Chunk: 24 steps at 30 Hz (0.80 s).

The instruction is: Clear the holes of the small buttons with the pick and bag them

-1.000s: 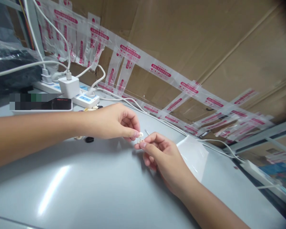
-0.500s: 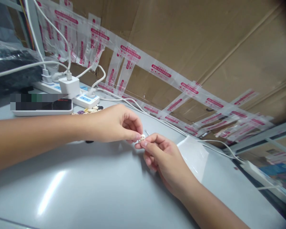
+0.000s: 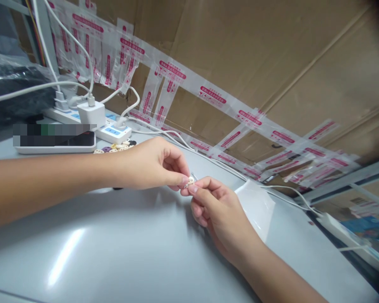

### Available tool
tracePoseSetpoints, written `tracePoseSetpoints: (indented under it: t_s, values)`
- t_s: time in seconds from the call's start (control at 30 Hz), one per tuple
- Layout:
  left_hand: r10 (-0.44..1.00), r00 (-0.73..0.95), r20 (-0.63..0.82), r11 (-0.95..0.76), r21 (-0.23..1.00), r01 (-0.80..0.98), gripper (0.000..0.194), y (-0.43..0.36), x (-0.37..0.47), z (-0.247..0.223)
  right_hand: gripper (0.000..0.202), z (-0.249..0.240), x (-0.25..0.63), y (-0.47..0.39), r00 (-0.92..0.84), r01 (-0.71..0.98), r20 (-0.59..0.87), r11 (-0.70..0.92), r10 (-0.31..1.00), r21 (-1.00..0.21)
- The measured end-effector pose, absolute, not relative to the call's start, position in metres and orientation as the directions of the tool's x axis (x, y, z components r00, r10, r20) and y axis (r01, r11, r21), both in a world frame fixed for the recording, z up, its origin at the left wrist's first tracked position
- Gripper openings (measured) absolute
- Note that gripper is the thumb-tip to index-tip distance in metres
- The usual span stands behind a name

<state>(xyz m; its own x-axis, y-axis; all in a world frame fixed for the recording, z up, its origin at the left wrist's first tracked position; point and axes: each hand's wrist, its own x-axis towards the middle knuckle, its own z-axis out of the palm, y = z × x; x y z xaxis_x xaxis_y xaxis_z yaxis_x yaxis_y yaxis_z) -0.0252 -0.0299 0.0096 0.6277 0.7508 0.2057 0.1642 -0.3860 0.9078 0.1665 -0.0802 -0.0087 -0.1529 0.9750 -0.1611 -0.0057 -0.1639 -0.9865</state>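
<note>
My left hand reaches in from the left, its thumb and fingers pinched on a small cream piece with holes. My right hand meets it from the lower right, thumb and forefinger closed on the same piece. The fingertips cover much of it, so its exact kind is unclear. Just behind the fingers a thin metal rod shows; whether it lies on the table or is held I cannot tell. Past my left wrist is a pile of small cream, yellow, purple and black pieces, partly hidden by the arm.
A white-edged device lies at the left beside a power strip with a white charger. White cables run along the taped cardboard wall. A clear plastic bag rests on the grey table behind my right hand.
The cream piece has turned slightly and shifted a little to the right between my fingertips. Both hands stay almost where they were.
</note>
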Motion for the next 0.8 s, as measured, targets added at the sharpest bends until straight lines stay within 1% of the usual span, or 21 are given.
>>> tracePoseSetpoints:
  t_s: [0.07,0.23,0.33,0.5,0.6,0.7,0.8]
  values:
    - [0.744,0.631,0.219,-0.400,0.902,0.160,0.005,-0.0294,-0.0258,0.0072,0.024,-0.0097,0.1673,-0.0801,-0.156,0.000,-0.167,-0.169,0.973,-0.986]
    - [0.757,0.629,0.176,-0.359,0.917,0.176,0.009,-0.0294,-0.0263,0.0045,0.024,-0.0111,0.1705,-0.0802,-0.208,0.024,-0.151,-0.149,0.966,-0.989]
    - [0.765,0.609,0.209,-0.388,0.905,0.176,0.008,-0.0304,-0.0256,0.0068,0.026,-0.0110,0.1706,-0.0799,-0.211,0.017,-0.146,-0.146,0.966,-0.989]
    - [0.785,0.579,0.220,-0.426,0.870,0.247,0.009,-0.0316,-0.0247,0.0116,0.026,-0.0091,0.1701,-0.0784,-0.214,-0.017,-0.164,-0.172,0.963,-0.985]
    - [0.774,0.584,0.244,-0.477,0.831,0.285,0.011,-0.0325,-0.0249,0.0127,0.026,-0.0068,0.1705,-0.0781,-0.211,-0.015,-0.169,-0.177,0.963,-0.984]
    - [0.759,0.600,0.254,-0.524,0.785,0.330,0.014,-0.0343,-0.0250,0.0130,0.029,-0.0060,0.1702,-0.0787,-0.201,0.054,-0.125,-0.116,0.972,-0.992]
    - [0.731,0.627,0.268,-0.562,0.757,0.332,0.016,-0.0361,-0.0246,0.0124,0.031,-0.0072,0.1703,-0.0793,-0.164,0.134,-0.076,-0.055,0.983,-0.989]
